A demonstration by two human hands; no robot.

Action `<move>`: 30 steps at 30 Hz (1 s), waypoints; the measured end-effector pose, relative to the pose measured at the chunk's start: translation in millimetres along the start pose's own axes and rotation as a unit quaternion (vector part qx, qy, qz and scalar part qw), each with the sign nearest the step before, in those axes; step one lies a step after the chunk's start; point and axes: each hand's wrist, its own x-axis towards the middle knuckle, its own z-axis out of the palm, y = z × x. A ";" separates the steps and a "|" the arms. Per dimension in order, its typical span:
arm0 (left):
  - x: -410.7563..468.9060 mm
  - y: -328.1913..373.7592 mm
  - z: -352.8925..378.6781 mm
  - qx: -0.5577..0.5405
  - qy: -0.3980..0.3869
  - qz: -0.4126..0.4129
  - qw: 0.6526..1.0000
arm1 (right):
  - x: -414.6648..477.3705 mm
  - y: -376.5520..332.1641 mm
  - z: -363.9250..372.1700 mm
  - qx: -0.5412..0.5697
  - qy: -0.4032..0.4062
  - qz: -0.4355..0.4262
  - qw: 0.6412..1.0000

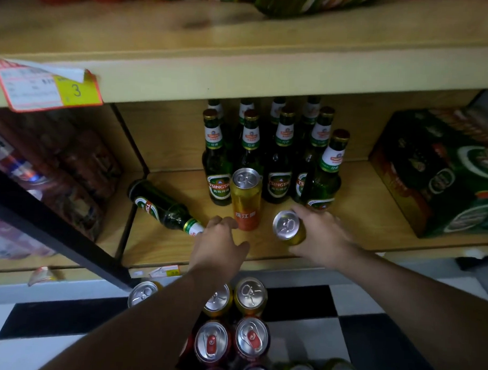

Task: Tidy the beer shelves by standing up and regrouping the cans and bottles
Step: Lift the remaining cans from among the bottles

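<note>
Green bottle [162,205] lying flat, neck toward loose-fingered left hand [221,242], right hand [325,239] gripping tilted gold can [289,228]

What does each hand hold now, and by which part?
The right hand grips a gold can round its side wall, top free. The left hand holds nothing; it reaches between the lying bottle and the orange can.
</note>
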 end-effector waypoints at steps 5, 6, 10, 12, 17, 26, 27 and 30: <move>10.8 17.5 -10.1 -0.075 0.102 0.018 0.992 | -20.1 3.8 -24.9 0.165 0.025 0.021 0.986; 14.5 22.8 -13.5 -0.088 0.112 0.021 0.990 | -22.3 4.9 -27.7 0.183 0.025 0.021 0.983; 40.3 41.6 -29.9 -0.089 0.079 0.037 0.992 | -31.9 10.6 -39.8 0.236 0.016 0.015 0.972; 58.8 46.9 -37.2 -0.045 0.017 0.029 0.998 | -36.3 15.0 -45.3 0.246 0.009 0.012 0.969; 85.6 53.0 -45.0 0.064 -0.079 0.015 0.995 | -41.6 27.6 -53.0 0.262 0.008 0.023 0.965; 72.2 59.4 -48.0 0.056 -0.040 0.072 0.995 | -42.7 38.5 -42.7 0.279 0.006 0.041 0.959; 66.7 60.0 -47.6 0.056 -0.035 0.082 0.994 | -43.4 37.5 -41.1 0.281 0.007 0.044 0.959; 52.8 60.1 -46.9 0.055 -0.032 0.106 0.992 | -45.9 35.0 -37.9 0.290 0.005 0.047 0.956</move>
